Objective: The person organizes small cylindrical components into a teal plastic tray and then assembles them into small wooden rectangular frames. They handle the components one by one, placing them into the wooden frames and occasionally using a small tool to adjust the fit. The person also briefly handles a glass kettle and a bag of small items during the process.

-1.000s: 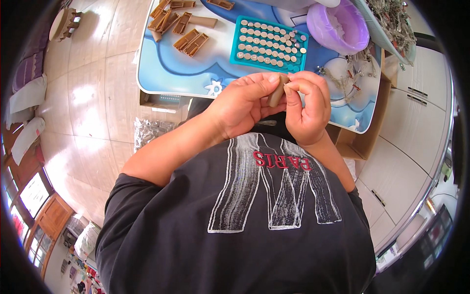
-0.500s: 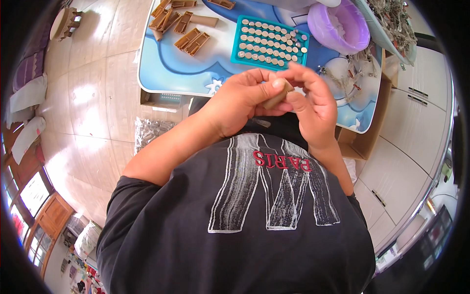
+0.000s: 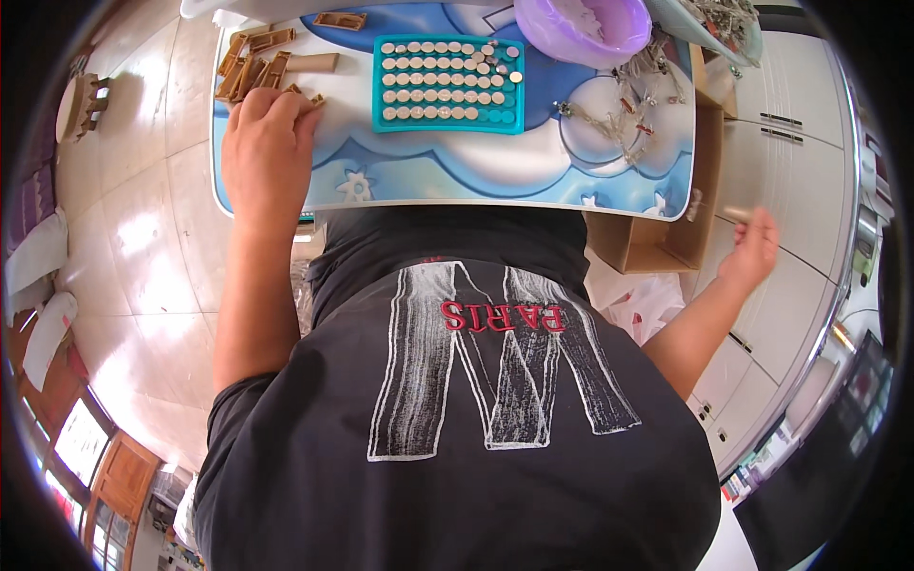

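Observation:
My left hand (image 3: 265,157) is at the left side of the table, its fingers curled down and closed around a brown plastic casing (image 3: 318,99) that pokes out beside them; the fingertips are mostly hidden. More open-topped brown casings (image 3: 249,76) lie heaped just beyond it. Out past the table's right edge, my right hand (image 3: 752,251) pinches a tan plastic casing (image 3: 738,214), partly covered by the fingers. Between the hands, a teal tray (image 3: 378,90) holds rows of small round silvery discs (image 3: 430,81), several loosely bunched at its right end.
A purple lined basin (image 3: 633,48) stands at the back right. Wired small parts (image 3: 624,124) lie tangled on the blue-and-white table (image 3: 447,181), and more fill a pale tray (image 3: 705,33). Below the right edge is a cardboard box (image 3: 657,246), near white cabinets (image 3: 781,171).
My hands have parted. The left moved from the middle to the brown casings; the right swung out rightward past the table edge, carrying the tan casing both hands were around.

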Available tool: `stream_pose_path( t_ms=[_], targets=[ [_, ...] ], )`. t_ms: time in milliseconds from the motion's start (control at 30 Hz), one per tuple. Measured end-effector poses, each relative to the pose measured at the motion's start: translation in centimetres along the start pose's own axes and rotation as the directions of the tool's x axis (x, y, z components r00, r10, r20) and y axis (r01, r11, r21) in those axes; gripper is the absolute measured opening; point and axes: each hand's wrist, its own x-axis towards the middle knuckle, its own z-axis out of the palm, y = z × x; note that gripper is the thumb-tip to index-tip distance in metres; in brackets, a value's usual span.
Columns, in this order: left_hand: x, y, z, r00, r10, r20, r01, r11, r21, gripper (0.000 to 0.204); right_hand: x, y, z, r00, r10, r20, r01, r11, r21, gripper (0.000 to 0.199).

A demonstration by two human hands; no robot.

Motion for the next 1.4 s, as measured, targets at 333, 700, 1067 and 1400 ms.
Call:
stream_pose_path(
  t_ms=[333, 700, 1067, 1400],
  targets=[
    [-0.3, 2.4, -2.0, 0.969, -0.003, 0.248, 0.204, 0.579, -0.789, 0.006, -1.9, 6.2, 4.1, 0.997, -0.064, -0.034, 0.058, 0.986, -0.158, 0.02],
    [0.5, 6.9, -3.7, 0.288, 0.629, 0.722, 0.489, 0.552, -0.676, 0.031, -7.1, -4.2, 12.0, 0.765, -0.261, 0.589, 0.531, 0.773, -0.348, 0.018],
    [-1.1, 8.7, -0.3, 0.42, 0.466, 0.779, 0.906, -0.17, -0.387, 0.018, -4.7, -5.7, 13.3, 0.967, -0.166, 0.192, 0.112, 0.958, 0.264, 0.021],
    [-1.0, 10.1, 0.4, 0.531, 0.449, 0.719, 0.842, -0.179, -0.51, 0.042, -10.1, -7.7, 13.2, 0.872, -0.304, 0.384, 0.195, 0.934, 0.298, 0.015]
  ],
)
